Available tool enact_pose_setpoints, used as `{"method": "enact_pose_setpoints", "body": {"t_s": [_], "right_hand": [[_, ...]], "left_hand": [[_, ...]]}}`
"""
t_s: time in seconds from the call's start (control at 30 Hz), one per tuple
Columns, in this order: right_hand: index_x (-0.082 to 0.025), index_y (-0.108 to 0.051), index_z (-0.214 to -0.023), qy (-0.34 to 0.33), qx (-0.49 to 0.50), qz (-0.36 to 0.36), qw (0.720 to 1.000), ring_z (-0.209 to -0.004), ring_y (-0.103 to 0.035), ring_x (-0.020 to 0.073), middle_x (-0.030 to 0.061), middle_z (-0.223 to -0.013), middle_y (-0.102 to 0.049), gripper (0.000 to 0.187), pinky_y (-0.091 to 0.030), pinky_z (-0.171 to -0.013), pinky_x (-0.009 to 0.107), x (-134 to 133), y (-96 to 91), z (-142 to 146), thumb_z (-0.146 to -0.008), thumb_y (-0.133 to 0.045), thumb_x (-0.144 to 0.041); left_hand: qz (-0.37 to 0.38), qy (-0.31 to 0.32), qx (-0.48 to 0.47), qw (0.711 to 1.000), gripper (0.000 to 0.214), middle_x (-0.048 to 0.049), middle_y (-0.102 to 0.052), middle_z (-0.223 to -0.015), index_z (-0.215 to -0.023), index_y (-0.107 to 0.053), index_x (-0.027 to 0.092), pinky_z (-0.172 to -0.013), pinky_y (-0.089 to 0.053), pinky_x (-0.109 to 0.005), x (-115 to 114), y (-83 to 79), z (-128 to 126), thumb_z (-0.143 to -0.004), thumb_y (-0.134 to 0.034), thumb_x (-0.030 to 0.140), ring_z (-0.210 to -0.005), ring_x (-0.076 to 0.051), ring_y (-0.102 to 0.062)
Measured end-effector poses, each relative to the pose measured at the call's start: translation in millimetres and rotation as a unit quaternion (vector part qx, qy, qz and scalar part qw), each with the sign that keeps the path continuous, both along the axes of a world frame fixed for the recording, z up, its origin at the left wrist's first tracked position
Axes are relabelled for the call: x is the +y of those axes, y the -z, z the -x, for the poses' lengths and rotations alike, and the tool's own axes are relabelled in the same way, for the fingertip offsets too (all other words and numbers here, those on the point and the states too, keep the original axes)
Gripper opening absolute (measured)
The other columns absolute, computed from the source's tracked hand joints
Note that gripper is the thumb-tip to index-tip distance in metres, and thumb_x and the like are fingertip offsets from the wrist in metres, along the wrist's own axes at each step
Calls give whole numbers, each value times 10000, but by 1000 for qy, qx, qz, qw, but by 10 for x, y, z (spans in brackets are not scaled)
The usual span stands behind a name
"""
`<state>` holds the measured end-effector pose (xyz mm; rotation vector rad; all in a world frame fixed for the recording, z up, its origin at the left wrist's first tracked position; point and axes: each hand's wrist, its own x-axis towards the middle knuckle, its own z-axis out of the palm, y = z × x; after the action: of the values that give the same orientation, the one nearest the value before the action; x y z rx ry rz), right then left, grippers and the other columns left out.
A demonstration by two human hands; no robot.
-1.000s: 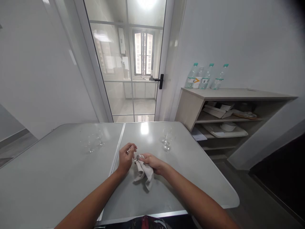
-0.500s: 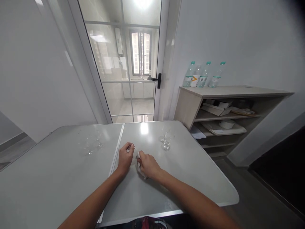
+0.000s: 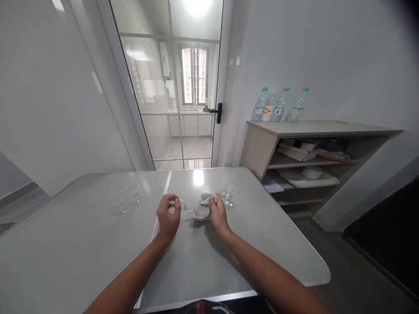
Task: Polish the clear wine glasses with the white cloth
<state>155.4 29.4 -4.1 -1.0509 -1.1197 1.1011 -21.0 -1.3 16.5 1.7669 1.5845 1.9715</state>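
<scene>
My left hand (image 3: 169, 213) has its fingers closed around the bowl of a clear stemmed glass (image 3: 183, 207), which lies tilted on its side with the stem pointing right. My right hand (image 3: 218, 211) pinches a pale grey-white cloth (image 3: 203, 209). The cloth hangs spread out beside the glass and covers the foot end of its stem. Just beyond my right hand, two clear stemmed glasses (image 3: 229, 203) stand on the table. On the left half of the table are several more clear glasses (image 3: 124, 205), faint against the surface.
The grey table (image 3: 262, 244) has a metal seam (image 3: 166, 183) down its middle. At the right, a shelf unit (image 3: 262, 144) holds boxes and a tray, with several plastic bottles (image 3: 278, 107) on top. A glass door (image 3: 196, 144) stands behind the table.
My right hand has moved right and slightly away from my left, drawing the cloth out so that more of it shows. The glass in my left hand is now more visible.
</scene>
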Motion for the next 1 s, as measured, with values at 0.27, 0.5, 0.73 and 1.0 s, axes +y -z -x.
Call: {"method": "enact_pose_setpoints", "body": {"t_s": [0.27, 0.5, 0.73, 1.0], "right_hand": [[-190, -668, -875, -263, 229, 166, 922, -884, -682, 239, 59, -853, -731, 281, -522, -798, 324, -122, -76, 180, -868, -672, -471], [-170, -692, -868, -246, 179, 233, 924, -876, -698, 258, 93, -851, -744, 329, -539, -788, 343, -86, -157, 92, -913, -589, -479], [-150, -695, -775, -232, 118, 195, 946, -631, -596, 169, 29, -691, -676, 419, -463, -639, 292, -8, 25, 35, -622, -876, -495], [-165, -702, -829, -117, 78, 148, 979, -690, -651, 192, 25, -762, -716, 426, -500, -657, 306, 28, 38, -6, -492, -898, -336]], "left_hand": [[-109, 9, 132, 985, 83, -47, -643, -916, -996, -621, 197, -710, -521, -313, -25, 54, 19, -928, -589, 159, -755, -163, -592], [-153, 11, 209, 966, 189, -86, -667, -977, -1076, -616, 209, -754, -555, -337, -14, 86, 63, -899, -625, 143, -863, -207, -639], [-153, 26, 254, 955, 225, -91, -668, -972, -1087, -609, 209, -779, -560, -334, -22, 96, 8, -877, -645, 135, -902, -223, -645], [-168, 33, 254, 952, 254, -91, -659, -981, -1087, -605, 205, -801, -560, -344, -39, 77, -36, -858, -672, 116, -913, -223, -638]]}}
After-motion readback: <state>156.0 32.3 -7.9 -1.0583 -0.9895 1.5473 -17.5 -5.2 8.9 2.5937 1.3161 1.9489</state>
